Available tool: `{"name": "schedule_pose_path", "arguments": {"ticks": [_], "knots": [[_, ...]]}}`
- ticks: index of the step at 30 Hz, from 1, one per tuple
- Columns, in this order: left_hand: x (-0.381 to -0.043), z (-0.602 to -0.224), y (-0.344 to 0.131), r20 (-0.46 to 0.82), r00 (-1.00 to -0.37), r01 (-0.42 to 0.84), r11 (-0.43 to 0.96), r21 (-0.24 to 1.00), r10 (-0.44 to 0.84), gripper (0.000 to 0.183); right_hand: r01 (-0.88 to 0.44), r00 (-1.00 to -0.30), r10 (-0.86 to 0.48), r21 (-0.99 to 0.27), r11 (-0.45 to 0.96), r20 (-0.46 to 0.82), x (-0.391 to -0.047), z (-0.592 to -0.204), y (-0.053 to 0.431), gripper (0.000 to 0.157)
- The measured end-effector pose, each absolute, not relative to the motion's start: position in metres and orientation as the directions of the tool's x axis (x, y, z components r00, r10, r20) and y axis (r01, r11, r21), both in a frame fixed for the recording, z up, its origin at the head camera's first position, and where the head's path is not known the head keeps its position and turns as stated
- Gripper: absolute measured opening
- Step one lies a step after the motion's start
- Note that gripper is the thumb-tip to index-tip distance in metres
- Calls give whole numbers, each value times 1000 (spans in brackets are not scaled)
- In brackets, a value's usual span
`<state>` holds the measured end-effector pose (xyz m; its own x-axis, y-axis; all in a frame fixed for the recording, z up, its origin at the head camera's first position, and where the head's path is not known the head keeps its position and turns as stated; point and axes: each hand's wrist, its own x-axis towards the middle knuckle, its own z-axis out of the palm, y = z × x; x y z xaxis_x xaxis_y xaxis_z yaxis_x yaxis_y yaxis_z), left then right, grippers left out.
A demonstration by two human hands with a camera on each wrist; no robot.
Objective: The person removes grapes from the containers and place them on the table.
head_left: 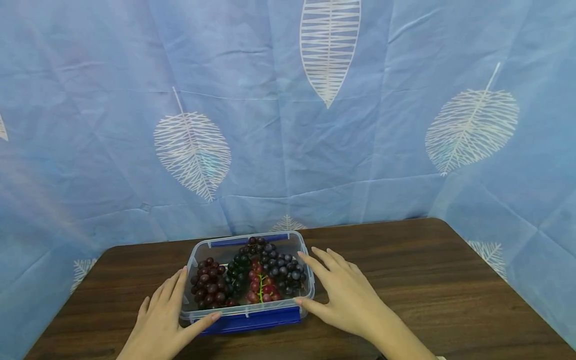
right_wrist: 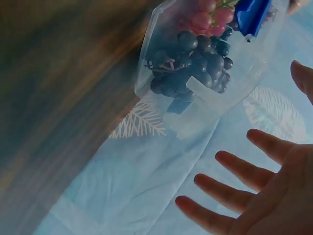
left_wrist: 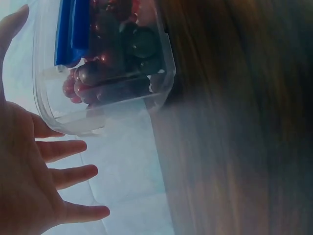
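A clear plastic food container (head_left: 270,305) without a lid stands on the table, blue clip (head_left: 256,320) facing me. In it lie several bunches of grapes: dark red grapes (head_left: 209,287) at the left, brighter red grapes (head_left: 265,289) at the front middle, blue-black grapes (head_left: 285,268) at the right. My left hand (head_left: 159,320) is by the left side, its thumb near the front rim; whether it touches cannot be told. At the right side is my right hand (head_left: 344,295), fingers spread. In the right wrist view its fingers (right_wrist: 234,171) stand apart from the container.
The dark wooden table (head_left: 405,265) extends to both sides of the container. Behind it hangs a blue cloth (head_left: 252,150) with white leaf prints, which comes down along the table's back and side edges.
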<state>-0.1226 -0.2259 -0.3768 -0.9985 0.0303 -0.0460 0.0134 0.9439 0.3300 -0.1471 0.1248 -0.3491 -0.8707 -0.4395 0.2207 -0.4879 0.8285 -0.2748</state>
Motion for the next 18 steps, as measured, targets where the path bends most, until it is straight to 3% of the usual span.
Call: {"name": "schedule_pose_path", "arguments": {"ticks": [9,18], "knots": [[-135,-371,-229,-95,-993,37,934,357,75,116,-624,-775,-577,-172,762,259,-182,-337,99,73],[-139,-373,-227,-52,-993,75,926,369,101,119,-647,-761,-627,-129,751,166,-202,-335,74,75]]}}
